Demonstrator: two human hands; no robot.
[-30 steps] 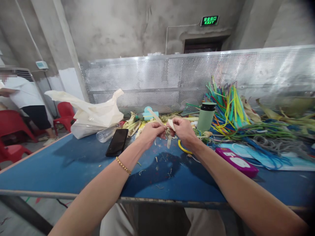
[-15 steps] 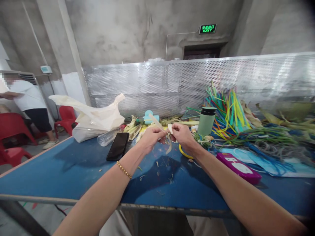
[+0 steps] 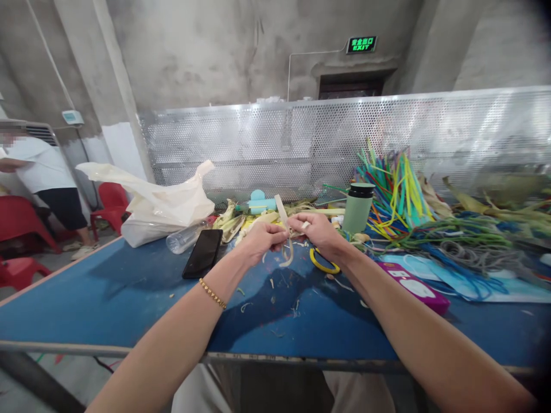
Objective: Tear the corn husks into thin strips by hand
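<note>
Desk (image 3: pixel 107 321): pale scraps (image 3: pixel 272 283) on its near part.
Left hand (image 3: pixel 260 240): fingers pinching a pale strip (image 3: pixel 280 207).
Right hand (image 3: pixel 321 230): fingers curled, apparently pinching it too.
Strip position: between the hands, above the desk, one end up.
Handwork: seemingly working the strip; next move calls for steady pinches.
Green flask (image 3: pixel 358 211): upright, beyond.

Near hands (image 3: pixel 258 240) (image 3: pixel 319 231): two are seen
Phone (image 3: pixel 202 254): one is seen, left
White bag (image 3: pixel 167 205): one, left
Green tumbler (image 3: pixel 358 213): one, right
Purple box (image 3: pixel 413 288): one, right
Exit sign (image 3: pixel 361 45): one, far
</note>
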